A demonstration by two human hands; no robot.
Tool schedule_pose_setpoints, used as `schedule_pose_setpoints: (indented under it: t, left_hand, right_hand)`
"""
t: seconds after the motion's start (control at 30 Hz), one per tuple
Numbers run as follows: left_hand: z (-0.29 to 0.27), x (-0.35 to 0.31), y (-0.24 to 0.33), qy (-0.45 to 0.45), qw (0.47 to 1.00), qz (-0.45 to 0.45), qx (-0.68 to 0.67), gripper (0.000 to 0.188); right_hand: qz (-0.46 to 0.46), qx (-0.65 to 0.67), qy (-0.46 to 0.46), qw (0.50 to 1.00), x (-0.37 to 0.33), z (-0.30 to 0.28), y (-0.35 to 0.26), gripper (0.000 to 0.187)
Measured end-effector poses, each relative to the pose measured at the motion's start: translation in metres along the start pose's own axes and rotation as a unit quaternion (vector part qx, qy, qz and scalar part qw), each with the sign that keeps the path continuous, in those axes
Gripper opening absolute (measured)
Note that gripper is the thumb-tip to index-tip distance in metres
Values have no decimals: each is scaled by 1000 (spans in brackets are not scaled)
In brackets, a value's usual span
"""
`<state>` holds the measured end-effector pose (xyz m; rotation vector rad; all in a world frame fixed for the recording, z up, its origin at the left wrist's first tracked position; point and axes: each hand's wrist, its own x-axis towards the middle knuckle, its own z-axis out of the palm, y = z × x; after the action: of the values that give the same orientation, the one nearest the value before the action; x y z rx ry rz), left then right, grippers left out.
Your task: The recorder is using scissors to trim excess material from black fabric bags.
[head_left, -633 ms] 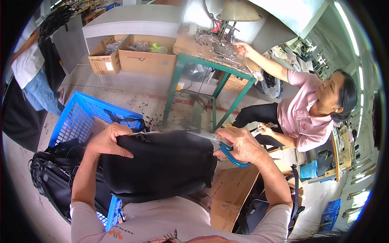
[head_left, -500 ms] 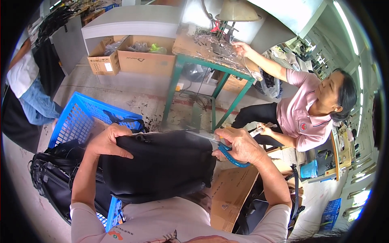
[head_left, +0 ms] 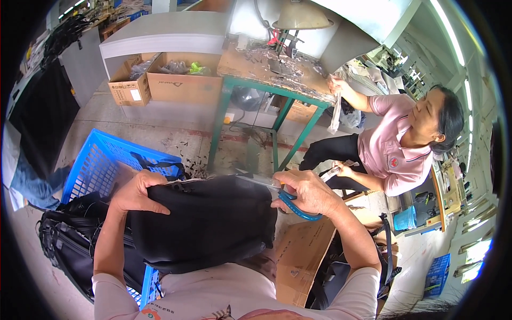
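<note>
A workshop floor of stained concrete spreads below me, with a green-legged workbench [head_left: 266, 80] ahead and a blue plastic crate [head_left: 101, 165] at my left. On my lap I hold a black backpack [head_left: 205, 221], lying across my knees between the crate's near rim and a flattened cardboard sheet [head_left: 301, 256] on my right. My left hand [head_left: 140, 191] clamps the bag's upper left edge, fingers curled over it. My right hand [head_left: 309, 193] is closed through the blue handles of the scissors [head_left: 290, 202], whose blades point at the bag's top right corner; how far they gape I cannot tell. To trim well, I judge I should keep the fabric taut with the left, nip only loose thread and stay clear of the seam. A person in a pink shirt [head_left: 389, 154] works beyond the bench's right corner.
</note>
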<state>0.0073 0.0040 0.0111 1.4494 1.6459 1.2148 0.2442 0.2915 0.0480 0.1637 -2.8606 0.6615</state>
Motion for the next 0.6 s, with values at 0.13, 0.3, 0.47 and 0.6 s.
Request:
schedule_pose_setpoints:
  t: [0.13,0.3,0.47,0.6]
  left_hand:
    - [1,0,-2,-1,1000,-8,-4,28]
    - [0,1,-7,4,1000,-3,-10,29]
    - [-4,2,-15,-20,1000,18,1,28]
    - [1,-1,-17,-12,999,9,-43,28]
  right_hand:
    - [5,23,6,1000,-5,5,1,47]
    - [14,17,3,1000,0,5,-5,42]
    - [-8,-6,34,999,-9,6,-7,45]
    - [8,1,35,999,-14,15,-7,48]
